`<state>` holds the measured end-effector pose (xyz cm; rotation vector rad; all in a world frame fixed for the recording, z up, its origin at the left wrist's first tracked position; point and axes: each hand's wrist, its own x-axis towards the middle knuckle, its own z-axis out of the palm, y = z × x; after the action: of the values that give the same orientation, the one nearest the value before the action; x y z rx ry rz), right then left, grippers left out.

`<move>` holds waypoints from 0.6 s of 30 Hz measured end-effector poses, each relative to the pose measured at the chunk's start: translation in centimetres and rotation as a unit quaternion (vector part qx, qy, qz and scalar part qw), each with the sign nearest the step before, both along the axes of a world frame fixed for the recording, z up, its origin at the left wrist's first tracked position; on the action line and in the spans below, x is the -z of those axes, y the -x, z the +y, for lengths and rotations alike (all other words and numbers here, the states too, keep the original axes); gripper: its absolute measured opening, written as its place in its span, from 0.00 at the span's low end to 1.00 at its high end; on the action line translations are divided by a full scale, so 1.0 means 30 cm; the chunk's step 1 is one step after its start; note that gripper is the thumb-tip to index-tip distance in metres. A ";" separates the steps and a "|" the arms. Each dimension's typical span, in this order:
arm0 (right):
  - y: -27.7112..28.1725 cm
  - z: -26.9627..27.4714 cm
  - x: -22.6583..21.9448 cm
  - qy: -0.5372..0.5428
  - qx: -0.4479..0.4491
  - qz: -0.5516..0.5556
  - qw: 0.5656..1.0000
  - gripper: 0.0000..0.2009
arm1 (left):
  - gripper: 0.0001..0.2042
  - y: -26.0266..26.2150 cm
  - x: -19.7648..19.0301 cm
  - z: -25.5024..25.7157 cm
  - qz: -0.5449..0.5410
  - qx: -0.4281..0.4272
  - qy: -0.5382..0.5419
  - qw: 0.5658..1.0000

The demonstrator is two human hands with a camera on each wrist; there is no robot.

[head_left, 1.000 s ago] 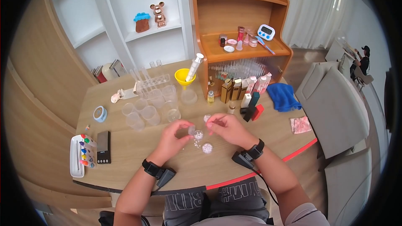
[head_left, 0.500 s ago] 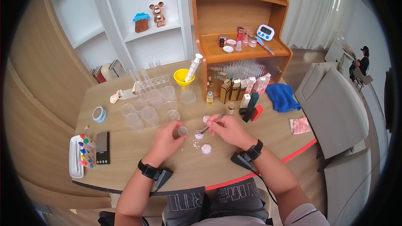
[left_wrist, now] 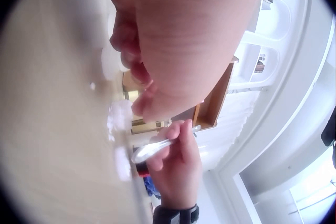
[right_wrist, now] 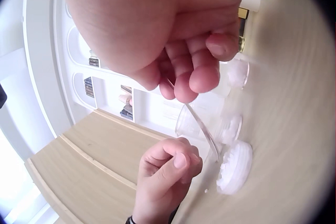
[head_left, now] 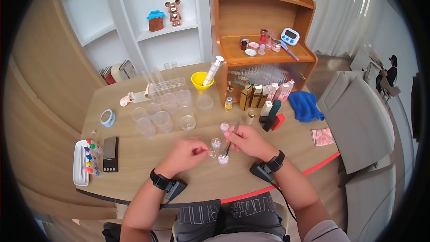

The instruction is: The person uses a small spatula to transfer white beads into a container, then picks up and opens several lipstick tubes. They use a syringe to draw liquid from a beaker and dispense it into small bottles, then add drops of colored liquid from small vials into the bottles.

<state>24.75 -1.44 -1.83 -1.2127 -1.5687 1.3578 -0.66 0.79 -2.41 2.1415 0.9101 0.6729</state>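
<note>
My right hand (head_left: 248, 142) pinches a small metal spoon (left_wrist: 144, 153), whose lower end overlaps the nearest small clear dish (right_wrist: 236, 169) of pale pink-white bits in the head view. Two more small dishes stand behind it, a middle dish (head_left: 216, 143) and a farther dish (head_left: 224, 127), both with similar bits. Loose bits (head_left: 212, 154) lie scattered on the tabletop beside them. Over these my left hand (head_left: 183, 154) hovers low, fingers curled and thumb against the index finger (right_wrist: 181, 161). Nothing shows between those fingertips.
Several clear cups (head_left: 162, 121) and a test tube rack (head_left: 168, 87) stand behind the left hand. A yellow funnel (head_left: 202, 80) holds a white syringe-like tube. Farther right are small boxes (head_left: 257, 96) before a wooden cabinet (head_left: 264, 60). A black scale (head_left: 110, 154) lies left.
The clear cup seen in my left hand is no longer visible there, and that hand has come down to the loose bits. My right hand's spoon has swung from the middle dish to the nearest one.
</note>
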 end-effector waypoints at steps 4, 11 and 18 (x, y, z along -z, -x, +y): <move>0.003 -0.005 0.010 0.010 -0.057 0.007 0.998 0.15 | 0.13 -0.036 0.002 -0.014 -0.004 0.050 -0.053 0.997; -0.008 -0.010 -0.016 -0.002 0.011 0.032 0.999 0.15 | 0.19 -0.047 0.022 -0.021 -0.007 0.075 -0.081 0.994; -0.010 -0.002 -0.032 -0.023 0.072 0.053 0.996 0.17 | 0.21 -0.059 -0.001 -0.042 0.027 0.071 -0.065 0.995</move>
<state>25.05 -1.51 -0.85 -1.1825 -1.4026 1.2652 1.12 -0.46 -2.36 2.3246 0.7502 0.6207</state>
